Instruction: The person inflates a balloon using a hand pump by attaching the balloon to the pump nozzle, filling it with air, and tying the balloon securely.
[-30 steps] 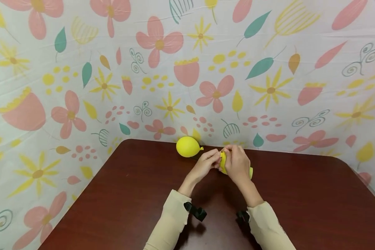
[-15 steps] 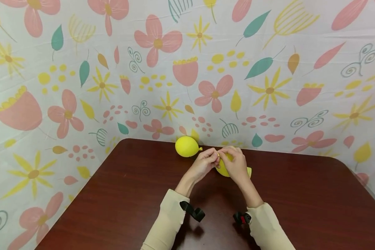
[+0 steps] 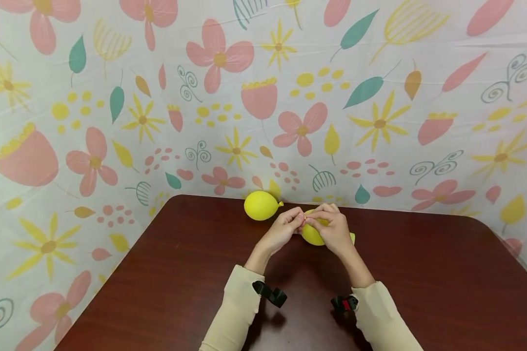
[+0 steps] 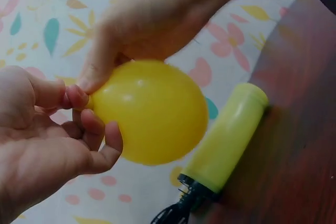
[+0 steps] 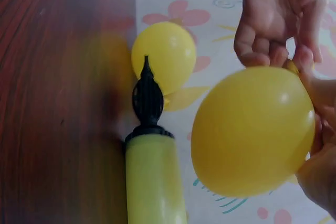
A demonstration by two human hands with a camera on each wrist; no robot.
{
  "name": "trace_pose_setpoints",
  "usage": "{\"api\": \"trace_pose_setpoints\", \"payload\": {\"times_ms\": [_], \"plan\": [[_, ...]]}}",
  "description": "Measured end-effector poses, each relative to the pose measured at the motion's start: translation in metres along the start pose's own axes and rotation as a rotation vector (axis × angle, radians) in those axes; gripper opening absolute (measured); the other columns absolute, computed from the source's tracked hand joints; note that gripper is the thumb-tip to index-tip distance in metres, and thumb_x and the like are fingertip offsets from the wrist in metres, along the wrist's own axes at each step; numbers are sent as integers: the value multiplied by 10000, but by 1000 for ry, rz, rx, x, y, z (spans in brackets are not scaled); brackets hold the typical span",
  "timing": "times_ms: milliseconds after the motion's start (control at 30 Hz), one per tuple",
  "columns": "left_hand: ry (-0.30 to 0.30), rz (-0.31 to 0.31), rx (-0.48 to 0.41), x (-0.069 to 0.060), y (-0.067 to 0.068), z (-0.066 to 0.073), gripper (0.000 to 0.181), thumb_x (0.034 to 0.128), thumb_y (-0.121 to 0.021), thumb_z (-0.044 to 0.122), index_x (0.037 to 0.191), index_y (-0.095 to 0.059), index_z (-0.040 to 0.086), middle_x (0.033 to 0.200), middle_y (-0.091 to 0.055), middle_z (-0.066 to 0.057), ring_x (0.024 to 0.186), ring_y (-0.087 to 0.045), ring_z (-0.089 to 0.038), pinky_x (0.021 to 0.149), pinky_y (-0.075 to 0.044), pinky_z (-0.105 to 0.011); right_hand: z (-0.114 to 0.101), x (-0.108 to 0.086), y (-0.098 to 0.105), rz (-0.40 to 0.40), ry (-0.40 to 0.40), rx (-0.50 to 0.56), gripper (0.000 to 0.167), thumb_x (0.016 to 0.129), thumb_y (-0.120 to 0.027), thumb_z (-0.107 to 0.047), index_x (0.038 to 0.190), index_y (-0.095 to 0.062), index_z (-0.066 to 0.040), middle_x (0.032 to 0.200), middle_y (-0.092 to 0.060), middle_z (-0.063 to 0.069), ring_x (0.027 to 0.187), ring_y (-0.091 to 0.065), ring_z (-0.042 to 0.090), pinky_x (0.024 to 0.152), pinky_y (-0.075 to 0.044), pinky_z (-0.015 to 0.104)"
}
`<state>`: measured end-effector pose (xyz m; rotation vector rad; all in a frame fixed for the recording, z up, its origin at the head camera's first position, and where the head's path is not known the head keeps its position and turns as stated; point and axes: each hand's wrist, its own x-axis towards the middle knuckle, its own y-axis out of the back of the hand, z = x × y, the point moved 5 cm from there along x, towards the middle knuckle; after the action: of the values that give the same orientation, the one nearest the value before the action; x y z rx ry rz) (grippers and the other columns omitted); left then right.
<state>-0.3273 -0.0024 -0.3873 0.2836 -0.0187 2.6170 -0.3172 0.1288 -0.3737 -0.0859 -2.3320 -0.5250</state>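
Both hands are at an inflated yellow balloon [image 3: 312, 235] over the far part of the table. My left hand [image 3: 281, 231] pinches the balloon's neck between thumb and fingertips, its other fingers loosely bent, as the left wrist view shows. From the other side, my right hand [image 3: 336, 231] pinches the same neck close to the round body. Fingertips hide most of the neck, so I cannot tell whether it is knotted. In the right wrist view the balloon [image 5: 252, 135] hangs below the left hand [image 5: 281, 19], with part of the right hand [image 5: 321, 169] at the edge.
A second yellow balloon [image 3: 261, 205], its neck tied, lies at the table's back edge left of the hands. A pale yellow-green balloon pump [image 4: 226, 140] with a black nozzle [image 5: 148, 95] lies behind the right hand. Behind the brown table [image 3: 193, 282] hangs a flowered cloth [image 3: 263, 141].
Both hands stay together at the held balloon's neck while the fingers shift their pinch. More of the balloon's round body shows between the hands now than a second ago.
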Motion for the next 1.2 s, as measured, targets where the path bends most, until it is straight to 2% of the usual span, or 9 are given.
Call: {"api": "trace_pose_setpoints", "payload": {"times_ms": [167, 300, 433, 500, 567, 700, 867, 1033, 1200], "plan": [[-3, 26, 26, 0, 5, -1, 273, 1054, -385, 125, 855, -450, -51, 804, -445, -23, 748, -443, -147, 736, -415, -243, -4, -4, -11, 91, 126, -109, 47, 814, -717, 43, 781, -685, 36, 880, -680, 180, 847, -505, 271, 766, -387, 238], [-41, 95, 77, 2, 11, 3, 279, 1036, -426, 96, 814, -475, -65, 767, -451, -67, 717, -422, -185, 697, -386, -253, -6, -8, -20, 137, 189, -180, 56, 836, -682, 45, 809, -635, 30, 912, -660, 188, 806, -461, 266, 729, -366, 314], [-46, 173, 74, 5, 17, 4, 284, 1022, -451, 73, 787, -481, -84, 738, -445, -81, 705, -408, -190, 684, -363, -259, -1, -8, -27, 92, 92, -91, 43, 883, -637, 33, 842, -631, 21, 957, -660, 181, 829, -411, 175, 751, -341, 280], [-30, 184, 31, 6, 20, 0, 277, 1018, -456, 72, 789, -487, -80, 728, -456, -52, 699, -417, -171, 684, -371, -252, 2, -8, -28, 61, 20, -30, 57, 910, -616, 10, 859, -641, 15, 983, -662, 179, 850, -404, 170, 769, -333, 262], [-9, 191, -30, 6, 20, -5, 274, 1013, -462, 74, 765, -489, -39, 707, -448, -14, 684, -415, -144, 676, -376, -240, 4, -9, -29, 51, 0, 5, 60, 912, -614, 8, 861, -647, 8, 989, -666, 176, 852, -402, 170, 773, -323, 243], [28, 201, -155, 4, 15, -9, 289, 1014, -452, 78, 728, -490, 66, 706, -458, 16, 679, -410, -112, 686, -383, -227, 1, -10, -25, 106, 126, -39, 21, 864, -665, 21, 848, -662, 8, 957, -668, 197, 830, -434, 238, 762, -328, 256], [66, 224, -241, 4, 7, -8, 314, 1028, -427, 95, 718, -472, 110, 726, -466, 24, 694, -407, -111, 707, -364, -238, 0, -11, -17, 172, 262, -125, 130, 775, -744, 54, 882, -686, 9, 941, -672, 186, 839, -506, 270, 763, -379, 222], [103, 236, -321, 3, 8, -6, 316, 1032, -408, 115, 726, -482, 136, 713, -464, 41, 690, -404, -103, 711, -351, -246, -5, -8, -12, 171, 363, -109, 245, 669, -805, 87, 882, -757, -24, 902, -714, 129, 838, -577, 250, 786, -445, 200], [138, 217, -335, 2, 8, -8, 318, 1036, -390, 113, 732, -481, 133, 708, -467, 43, 690, -397, -111, 726, -355, -263, -4, -6, -11, 132, 409, -112, 226, 618, -824, 93, 795, -767, -35, 850, -726, 98, 800, -601, 223, 765, -469, 180]]}}
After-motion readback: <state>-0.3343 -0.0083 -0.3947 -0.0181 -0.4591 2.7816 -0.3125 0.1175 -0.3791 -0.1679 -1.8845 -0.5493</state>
